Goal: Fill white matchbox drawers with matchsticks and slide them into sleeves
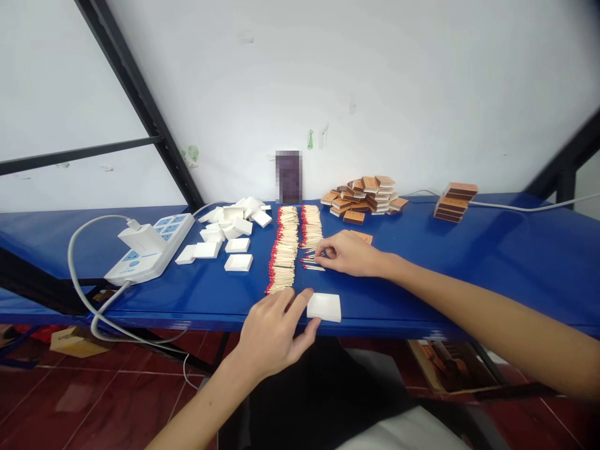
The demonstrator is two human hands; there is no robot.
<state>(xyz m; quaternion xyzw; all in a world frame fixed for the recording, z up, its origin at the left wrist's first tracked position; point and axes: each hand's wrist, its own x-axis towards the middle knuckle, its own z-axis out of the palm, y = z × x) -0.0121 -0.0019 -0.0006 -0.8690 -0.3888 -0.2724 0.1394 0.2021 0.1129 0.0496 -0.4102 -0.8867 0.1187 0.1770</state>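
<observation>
My left hand [276, 331] holds a white matchbox tray [324, 307] by its left end, thumb and finger on either side. The tray lies at the front edge of the blue shelf. Farther back, my right hand [349, 253] pinches at a few loose matches [313, 267]; its fingertips partly hide them. Red-headed matches lie in a long column [284, 250] on the left and a shorter column [311, 225] beside it, heads toward the left. An orange matchbox [362, 237] sits partly hidden behind my right hand.
White trays [238, 224] lie in a loose pile to the left, near a power strip [154, 247] with a plugged-in charger and cable. Orange matchboxes [370, 195] are heaped at the back right. A small matchbox stack [454, 202] stands farther right. Black posts frame the blue shelf [515, 262].
</observation>
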